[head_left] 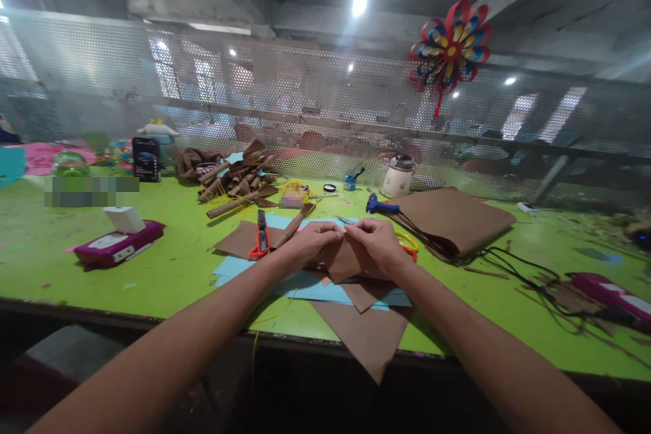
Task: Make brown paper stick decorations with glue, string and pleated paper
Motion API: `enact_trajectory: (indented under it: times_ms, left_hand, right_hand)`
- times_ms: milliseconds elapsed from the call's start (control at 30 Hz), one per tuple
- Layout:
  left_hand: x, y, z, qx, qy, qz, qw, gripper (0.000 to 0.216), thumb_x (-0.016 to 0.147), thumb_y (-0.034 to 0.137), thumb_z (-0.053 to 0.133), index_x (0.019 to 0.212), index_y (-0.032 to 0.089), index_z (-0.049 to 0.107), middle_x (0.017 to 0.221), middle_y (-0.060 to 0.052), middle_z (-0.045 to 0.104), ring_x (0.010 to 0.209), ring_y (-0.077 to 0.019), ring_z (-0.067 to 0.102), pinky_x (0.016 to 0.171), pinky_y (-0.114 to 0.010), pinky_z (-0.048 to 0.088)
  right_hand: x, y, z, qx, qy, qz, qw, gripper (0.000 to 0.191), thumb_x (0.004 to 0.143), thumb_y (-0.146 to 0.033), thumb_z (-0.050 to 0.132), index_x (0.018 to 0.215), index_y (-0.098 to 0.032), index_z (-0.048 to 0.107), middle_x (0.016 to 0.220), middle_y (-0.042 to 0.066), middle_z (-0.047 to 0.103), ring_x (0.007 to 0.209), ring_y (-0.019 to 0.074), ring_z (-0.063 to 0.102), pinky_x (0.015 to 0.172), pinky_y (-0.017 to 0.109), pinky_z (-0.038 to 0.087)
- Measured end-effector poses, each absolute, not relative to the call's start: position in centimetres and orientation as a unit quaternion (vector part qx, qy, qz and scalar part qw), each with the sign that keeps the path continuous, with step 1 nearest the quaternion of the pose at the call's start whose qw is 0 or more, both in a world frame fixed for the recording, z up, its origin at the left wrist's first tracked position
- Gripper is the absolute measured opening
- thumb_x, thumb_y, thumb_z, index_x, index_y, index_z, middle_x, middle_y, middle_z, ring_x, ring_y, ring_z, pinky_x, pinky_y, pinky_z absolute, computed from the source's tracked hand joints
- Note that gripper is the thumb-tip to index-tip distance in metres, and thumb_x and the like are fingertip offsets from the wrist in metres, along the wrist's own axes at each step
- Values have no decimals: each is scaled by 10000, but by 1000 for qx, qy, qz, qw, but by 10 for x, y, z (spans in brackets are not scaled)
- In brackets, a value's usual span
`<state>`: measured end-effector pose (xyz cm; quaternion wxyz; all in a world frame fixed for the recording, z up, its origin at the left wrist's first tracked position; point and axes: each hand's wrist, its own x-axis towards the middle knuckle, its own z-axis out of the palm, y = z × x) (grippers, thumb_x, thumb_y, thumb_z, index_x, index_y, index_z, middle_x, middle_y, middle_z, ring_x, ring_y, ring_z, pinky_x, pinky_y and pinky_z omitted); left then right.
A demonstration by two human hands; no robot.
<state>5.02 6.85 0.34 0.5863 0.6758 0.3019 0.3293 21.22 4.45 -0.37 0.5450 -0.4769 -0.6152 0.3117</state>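
Observation:
A piece of brown paper is held up between my hands, its lower corner pointing down. My left hand pinches it at the top edge. Opposite, my right hand closes on the same edge, and the fingertips nearly meet. Under them lie light blue paper sheets and another brown sheet whose corner hangs over the table's front edge. An orange and black box cutter lies left of my left hand. Scissors with a yellow handle are partly hidden behind my right hand.
Folded brown paper and a blue glue gun lie right. Rolled brown paper pieces with yellow string are heaped back left. A pale jug, phone, purple power strip and black cable also occupy the green table.

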Motion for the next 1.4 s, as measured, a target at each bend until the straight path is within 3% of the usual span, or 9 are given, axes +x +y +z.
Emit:
enact_trajectory:
  times_ms: [267,500,767,1033,1267,1400]
  left_hand:
    - [48,71,8,752,283,326,499,351,710,461,560,637,122,506,552,31,421,513,-71,349,471,-197,254]
    - [46,69,12,792,275,307,451,337,749,432,521,598,135,474,549,38,403,519,-71,351,479,-192,273]
    - [46,68,13,774,255,280,508,285,759,418,524,676,145,513,603,25,458,552,-97,462,529,-218,383]
    - [43,68,10,703,202,256,632,290,738,370,593,902,137,541,829,-43,558,685,-135,572,666,-296,461]
    - [41,72,7,697,255,292,603,295,731,393,592,820,154,446,588,34,530,478,-110,566,490,-230,419]
    - [38,77,6,666,238,302,639,255,736,342,601,826,160,446,582,28,547,483,-109,566,489,-221,416]
  right_hand:
    - [213,38,4,-467,-567,406,543,332,557,-448,703,620,-125,662,542,1,583,513,122,484,498,244,350]
    - [219,38,10,-477,-551,376,572,346,521,-429,736,546,-125,573,502,-13,531,456,92,437,447,225,313]
    - [229,47,6,-489,-520,415,564,381,471,-456,756,556,-138,563,502,-12,540,439,103,446,433,235,311]
    - [236,49,6,-488,-509,441,555,402,477,-465,750,633,-118,621,544,6,579,460,114,484,455,244,336]
    - [237,54,3,-459,-507,473,555,386,540,-479,718,634,-117,623,542,9,585,452,115,485,457,249,353]
    - [240,54,10,-388,-485,529,578,368,583,-488,690,637,-128,632,586,32,613,515,134,529,524,265,406]
